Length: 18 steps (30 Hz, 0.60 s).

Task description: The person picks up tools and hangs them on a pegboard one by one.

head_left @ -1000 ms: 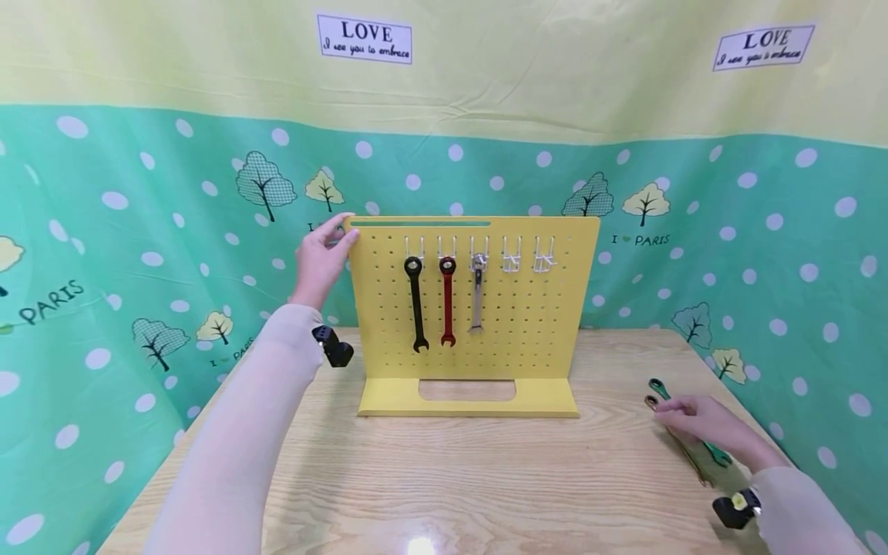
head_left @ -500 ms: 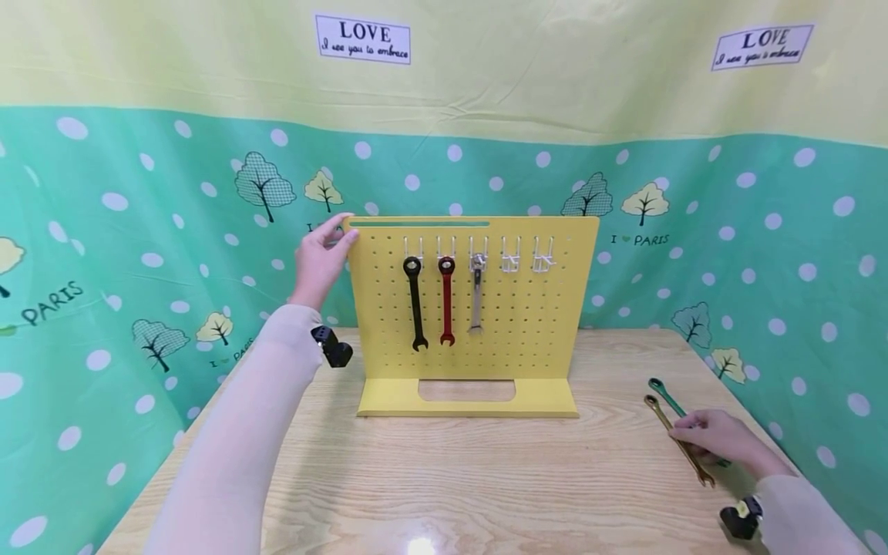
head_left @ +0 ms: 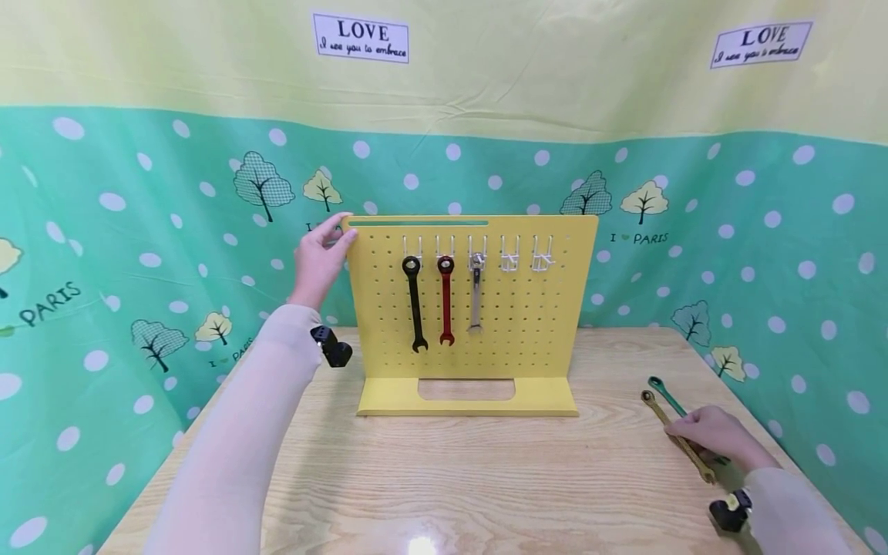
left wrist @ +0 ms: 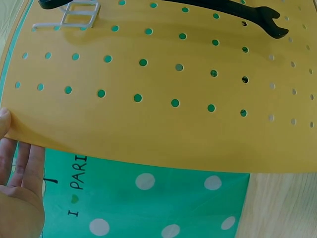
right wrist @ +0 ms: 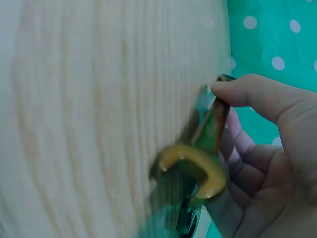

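My left hand [head_left: 321, 258] pinches the upper left corner of a yellow pegboard [head_left: 527, 324], thumb on the front and fingers behind. At the right of the table, my right hand [head_left: 718, 433] pinches a gold combination wrench [head_left: 687, 451] between thumb and fingers. In the right wrist view its open end [right wrist: 193, 166] points toward the camera. A green wrench [head_left: 667, 393] lies right beside it, partly hidden by the hand. On the pegboard's hooks hang a black wrench [head_left: 415, 304], a red wrench [head_left: 446, 301] and a silver wrench [head_left: 475, 297].
Two white wire hooks [head_left: 509, 258] to the right of the silver wrench bear nothing. The pegboard's base flange [head_left: 388, 397] rests on the wooden table [head_left: 486, 486]. A green and yellow curtain [head_left: 777, 208] surrounds the table at the back and sides.
My right hand has shifted down the gold wrench and taken hold of it, and the wrench has moved slightly. The left hand stays at the pegboard corner.
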### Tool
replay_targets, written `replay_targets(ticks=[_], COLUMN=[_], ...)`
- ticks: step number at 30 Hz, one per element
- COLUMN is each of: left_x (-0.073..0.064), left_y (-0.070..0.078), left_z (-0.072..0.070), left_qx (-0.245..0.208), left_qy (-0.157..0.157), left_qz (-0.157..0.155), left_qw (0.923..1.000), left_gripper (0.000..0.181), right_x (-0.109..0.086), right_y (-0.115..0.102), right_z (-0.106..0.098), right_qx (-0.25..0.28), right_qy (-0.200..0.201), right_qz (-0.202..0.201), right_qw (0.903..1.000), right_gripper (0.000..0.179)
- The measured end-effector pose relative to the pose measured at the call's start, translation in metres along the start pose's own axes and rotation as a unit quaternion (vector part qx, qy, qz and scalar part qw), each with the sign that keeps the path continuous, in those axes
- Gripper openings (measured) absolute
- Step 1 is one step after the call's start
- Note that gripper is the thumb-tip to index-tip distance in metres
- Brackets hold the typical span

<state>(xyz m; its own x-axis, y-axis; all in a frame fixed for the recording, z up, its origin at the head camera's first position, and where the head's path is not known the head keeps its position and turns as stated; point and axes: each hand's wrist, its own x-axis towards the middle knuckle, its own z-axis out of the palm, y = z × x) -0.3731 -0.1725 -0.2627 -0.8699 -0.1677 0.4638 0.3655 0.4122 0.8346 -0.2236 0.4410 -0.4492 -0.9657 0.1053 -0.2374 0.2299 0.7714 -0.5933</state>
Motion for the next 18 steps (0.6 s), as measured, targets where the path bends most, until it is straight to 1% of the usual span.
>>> replay_targets(ticks=[1, 4, 8, 14, 18], left_x=[0.0001, 0.0007, 0.0011, 0.0018, 0.0027], left_y=[-0.0002, -0.0008, -0.0015, -0.0020, -0.0024], left_z=[0.0001, 0.0005, 0.0006, 0.0007, 0.0013], left_qx=[0.000, -0.001, -0.003, 0.000, -0.001], left_qy=[0.000, 0.000, -0.001, 0.000, 0.002], left_qz=[0.000, 0.001, 0.000, -0.008, -0.007], left_qw=[1.0000, 1.0000, 1.0000, 1.0000, 1.0000], left_gripper=[0.045, 0.044, 0.045, 0.045, 0.045], right_x=[0.0002, 0.0007, 0.0016, 0.0010, 0.0001], right_y=[-0.0003, -0.0016, -0.0033, -0.0046, -0.0069], right_z=[0.0003, 0.0013, 0.0026, 0.0046, 0.0038], right_qx=[-0.003, -0.024, -0.029, -0.028, -0.023], right_qy=[0.003, 0.018, 0.033, 0.041, 0.039], right_qz=[-0.001, -0.024, -0.047, -0.055, -0.056], right_qw=[1.0000, 0.9993, 0.9979, 0.9972, 0.9974], right_gripper=[0.033, 0.038, 0.044, 0.041, 0.046])
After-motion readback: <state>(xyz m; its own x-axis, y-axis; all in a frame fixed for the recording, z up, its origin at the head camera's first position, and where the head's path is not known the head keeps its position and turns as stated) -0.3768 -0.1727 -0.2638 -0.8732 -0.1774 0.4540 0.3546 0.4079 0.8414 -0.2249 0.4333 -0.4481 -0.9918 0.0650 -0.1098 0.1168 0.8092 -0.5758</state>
